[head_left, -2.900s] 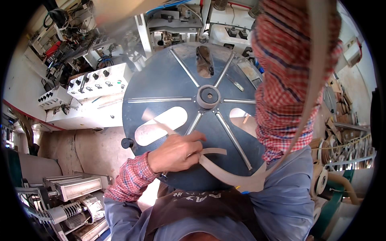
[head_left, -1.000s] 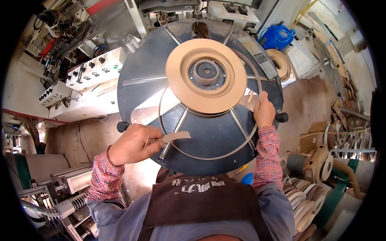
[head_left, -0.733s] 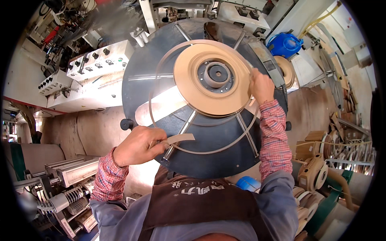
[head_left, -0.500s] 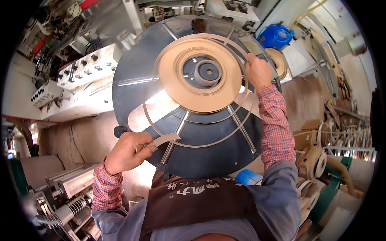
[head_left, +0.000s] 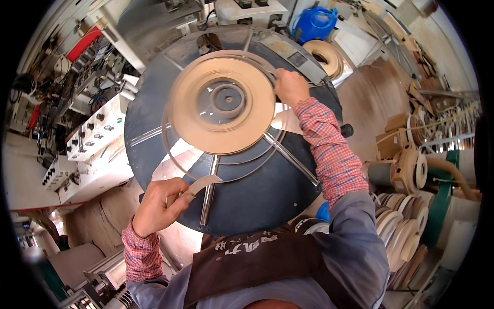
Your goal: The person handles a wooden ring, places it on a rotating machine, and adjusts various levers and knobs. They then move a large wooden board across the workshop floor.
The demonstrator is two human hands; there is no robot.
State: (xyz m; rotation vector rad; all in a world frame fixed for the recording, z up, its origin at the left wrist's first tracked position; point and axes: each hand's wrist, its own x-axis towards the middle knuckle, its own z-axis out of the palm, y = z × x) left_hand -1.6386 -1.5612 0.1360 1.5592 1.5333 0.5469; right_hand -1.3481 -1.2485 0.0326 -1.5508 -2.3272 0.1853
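Note:
A wide coil of tan edge-banding strip (head_left: 187,116) lies flat on a dark round turntable (head_left: 252,206), around a small central hub (head_left: 228,99). Loose outer turns of the strip hang off the coil toward me and rest over the turntable's metal bars (head_left: 207,198). My left hand (head_left: 160,207), at the near left rim, pinches the strip close to its free end (head_left: 208,181). My right hand (head_left: 292,87) is closed at the coil's right edge, where the loose turns meet its fingers; its fingertips are partly hidden.
White control boxes with knobs (head_left: 95,131) stand at the left. Beyond the turntable are a blue jug (head_left: 315,24) and another tan coil (head_left: 325,55). Several strip rolls (head_left: 399,232) stack at the right, near a cardboard box (head_left: 389,141). A black knob (head_left: 347,130) juts from the turntable's right rim.
The view has turned, so the turntable and coil sit farther left. The loose loops look smaller and closer to the coil. Both hands keep their hold.

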